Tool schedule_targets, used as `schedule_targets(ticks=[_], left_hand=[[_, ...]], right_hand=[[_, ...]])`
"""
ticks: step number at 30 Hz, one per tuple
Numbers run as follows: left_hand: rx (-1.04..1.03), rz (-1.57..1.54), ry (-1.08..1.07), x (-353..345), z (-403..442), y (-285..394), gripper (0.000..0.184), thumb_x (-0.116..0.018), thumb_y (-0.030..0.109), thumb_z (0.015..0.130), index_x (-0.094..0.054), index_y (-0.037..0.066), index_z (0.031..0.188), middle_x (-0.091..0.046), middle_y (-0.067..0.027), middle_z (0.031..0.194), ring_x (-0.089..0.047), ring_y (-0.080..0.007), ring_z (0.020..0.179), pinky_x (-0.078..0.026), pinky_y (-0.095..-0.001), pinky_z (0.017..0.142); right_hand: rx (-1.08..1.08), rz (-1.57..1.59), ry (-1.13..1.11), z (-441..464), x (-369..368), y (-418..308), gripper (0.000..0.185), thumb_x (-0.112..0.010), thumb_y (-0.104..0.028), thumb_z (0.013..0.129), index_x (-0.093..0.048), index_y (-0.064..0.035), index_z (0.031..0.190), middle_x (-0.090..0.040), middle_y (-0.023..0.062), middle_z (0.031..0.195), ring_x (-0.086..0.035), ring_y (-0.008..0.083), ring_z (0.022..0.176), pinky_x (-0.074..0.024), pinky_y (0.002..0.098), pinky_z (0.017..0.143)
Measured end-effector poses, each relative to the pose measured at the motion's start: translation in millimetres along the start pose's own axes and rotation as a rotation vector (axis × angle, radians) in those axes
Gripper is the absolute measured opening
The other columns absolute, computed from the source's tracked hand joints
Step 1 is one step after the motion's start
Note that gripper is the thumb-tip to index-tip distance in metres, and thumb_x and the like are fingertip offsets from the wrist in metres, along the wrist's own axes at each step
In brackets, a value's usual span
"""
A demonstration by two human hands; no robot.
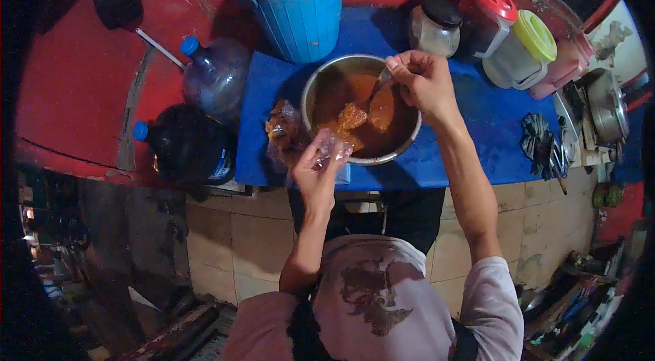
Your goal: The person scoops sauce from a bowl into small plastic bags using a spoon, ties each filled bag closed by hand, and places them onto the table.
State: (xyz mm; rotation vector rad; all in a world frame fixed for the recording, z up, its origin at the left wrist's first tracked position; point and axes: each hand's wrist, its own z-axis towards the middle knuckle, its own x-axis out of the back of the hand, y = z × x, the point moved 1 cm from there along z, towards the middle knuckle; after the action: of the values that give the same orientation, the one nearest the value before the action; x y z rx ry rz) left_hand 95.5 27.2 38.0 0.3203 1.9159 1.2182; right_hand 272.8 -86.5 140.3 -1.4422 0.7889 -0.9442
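A round metal pot [417, 134] of reddish-orange sauce stands on the blue table [437, 168]. Over its right rim, my right hand [419, 81] pinches the handle of a metal spoon [380, 85]. The spoon's bowl carries a chunk of food [352, 116] above the sauce. At the pot's lower left edge, my left hand [318, 168] holds a small clear plastic bag [333, 148] between closed fingers. A clear plastic bag of brownish food [282, 130] lies just left of the pot.
Behind the pot stands a blue lidded bucket [301, 23]. A black-lidded jar [435, 28] and lidded pitchers [522, 50] are at the back right. Large bottles [217, 79] stand left, a dark bundle with utensils [542, 146] lies right, and a metal pot [606, 108] is far right.
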Motion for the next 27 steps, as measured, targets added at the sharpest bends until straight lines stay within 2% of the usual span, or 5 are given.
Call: schedule_targets(ticks=[9,15,21,24,27], left_hand=[[-0.334,0.13,-0.044,-19,12,-8,0.038,-0.068,-0.003,0.08,-0.058,-0.006,0.117,-0.065,-0.0091,0.103,-0.062,-0.0124,0.086,-0.051,-0.0252,0.079],[-0.44,0.249,0.171,-10,11,-9,0.031,-0.065,-0.002,0.082,-0.06,-0.003,0.113,-0.065,-0.0081,0.101,-0.062,-0.0137,0.088,-0.051,-0.0261,0.08],[-0.068,-0.257,-0.157,4,-2,-4,0.049,-0.062,0.012,0.088,-0.043,0.003,0.133,-0.05,-0.0077,0.128,-0.055,-0.0201,0.108,-0.05,-0.0312,0.089],[0.021,-0.496,-0.267,10,-10,-12,0.044,-0.064,0.014,0.087,-0.049,0.003,0.127,-0.053,-0.0078,0.123,-0.055,-0.0195,0.105,-0.049,-0.0297,0.087],[0.073,-0.666,-0.518,6,-20,-15,0.036,-0.066,0.015,0.086,-0.055,0.002,0.117,-0.055,-0.0083,0.118,-0.055,-0.0185,0.102,-0.048,-0.0285,0.084]], right_hand=[[0.03,0.039,-0.15,-67,-33,-31,0.016,-0.066,-0.014,0.086,-0.065,0.0008,0.078,-0.065,0.0029,0.068,-0.053,0.0047,0.06,-0.0426,0.0226,0.052],[0.294,0.127,0.271,-104,-18,-13,0.012,-0.064,-0.011,0.087,-0.064,0.0015,0.084,-0.064,0.004,0.068,-0.054,0.0058,0.047,-0.0397,0.0198,0.038],[0.06,0.22,0.375,-108,1,74,0.015,-0.062,-0.014,0.09,-0.06,0.0004,0.094,-0.061,0.0031,0.073,-0.051,0.008,0.045,-0.0407,0.0213,0.039],[0.269,-0.401,0.521,-123,-7,78,0.014,-0.066,-0.012,0.085,-0.065,-0.003,0.096,-0.058,0.0071,0.082,-0.054,0.0092,0.066,-0.0408,0.0215,0.053],[0.286,-0.103,0.185,-133,-26,76,0.012,-0.066,-0.013,0.083,-0.067,-0.0026,0.089,-0.056,0.0073,0.082,-0.054,0.0155,0.078,-0.0417,0.0287,0.067]])
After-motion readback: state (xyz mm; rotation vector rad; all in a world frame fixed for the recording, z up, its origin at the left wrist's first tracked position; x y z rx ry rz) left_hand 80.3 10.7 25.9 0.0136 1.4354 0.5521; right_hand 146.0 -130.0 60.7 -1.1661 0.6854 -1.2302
